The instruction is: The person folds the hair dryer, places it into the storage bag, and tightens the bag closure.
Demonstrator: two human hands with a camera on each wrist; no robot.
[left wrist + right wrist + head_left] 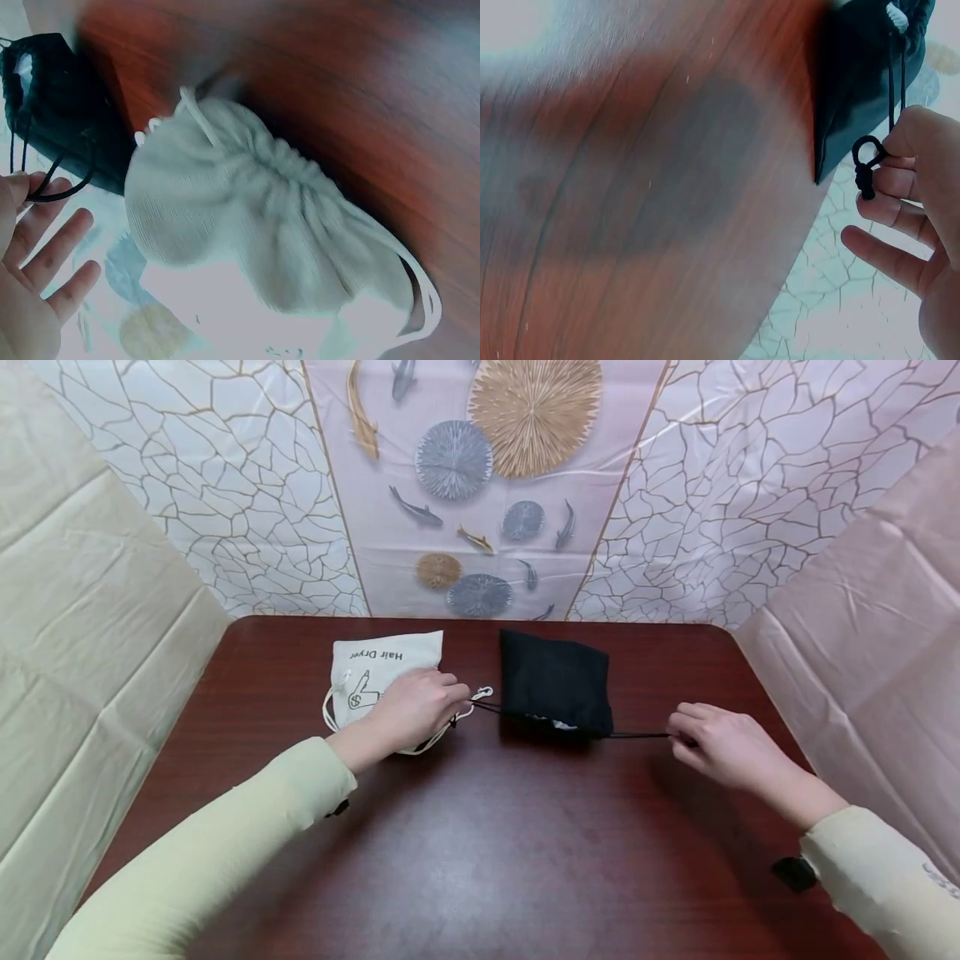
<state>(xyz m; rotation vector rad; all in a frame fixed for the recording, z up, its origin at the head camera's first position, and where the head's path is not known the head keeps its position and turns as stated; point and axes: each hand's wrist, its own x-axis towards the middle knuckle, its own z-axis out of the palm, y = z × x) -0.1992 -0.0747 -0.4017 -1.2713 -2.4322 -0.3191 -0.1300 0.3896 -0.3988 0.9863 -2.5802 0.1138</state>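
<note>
A black drawstring bag point(557, 681) lies on the table, its mouth toward me and partly gathered. Something whitish shows in the opening. My left hand point(423, 703) pinches the black cord on the bag's left side between thumb and finger, the other fingers spread in the left wrist view. On the right, my right hand point(723, 745) pinches the opposite cord; its knotted loop point(864, 172) sticks out past the fingertips. Both cords run taut from the bag. Under my left hand lies a cream drawstring bag point(397, 647) printed "Hair Dryer", its neck gathered in the left wrist view.
The dark red wooden table point(465, 852) has its far edge just behind both bags. Patterned cloth point(262, 510) hangs behind it, and plain cloth walls point(82, 635) stand at the left and right. White cords point(327, 710) of the cream bag trail on the table.
</note>
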